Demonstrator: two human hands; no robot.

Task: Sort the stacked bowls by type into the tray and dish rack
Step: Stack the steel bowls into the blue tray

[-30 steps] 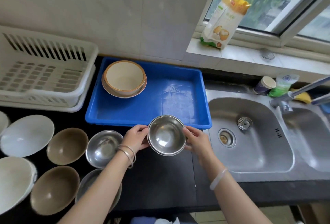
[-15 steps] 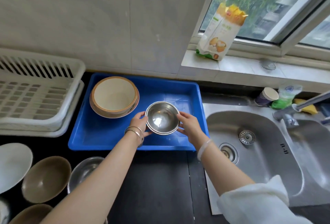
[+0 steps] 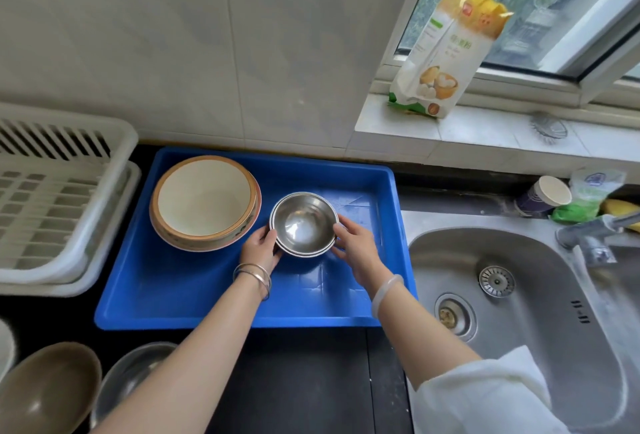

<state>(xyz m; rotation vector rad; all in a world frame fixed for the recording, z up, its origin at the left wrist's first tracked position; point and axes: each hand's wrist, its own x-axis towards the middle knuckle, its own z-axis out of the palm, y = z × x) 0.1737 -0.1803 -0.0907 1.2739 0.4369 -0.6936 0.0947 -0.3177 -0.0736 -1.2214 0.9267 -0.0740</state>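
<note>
Two bare hands meet at the centre of the frame, holding a small stack of steel bowls between them. The left hand grips the stack's left rim with its fingers curled against the side; silver bangles circle that wrist. The right hand presses the stack's right rim with fingertips, and a pale translucent bangle sits on its wrist. At least two nested rims show on the stack, which is inside the blue tray, right of centre; whether it rests on the tray floor cannot be told.

Just left of the steel bowls, in the tray's upper left part, sits a stack of cream bowls with orange rims. Left of the tray, at the frame's left edge, stands a white dish rack. In the lower left corner, on the dark counter, lie a brown bowl and a steel bowl, partly covered by the left forearm.

Right of the tray is a steel sink with water running from the tap. On the windowsill at upper right stands a yellow and white bag.
</note>
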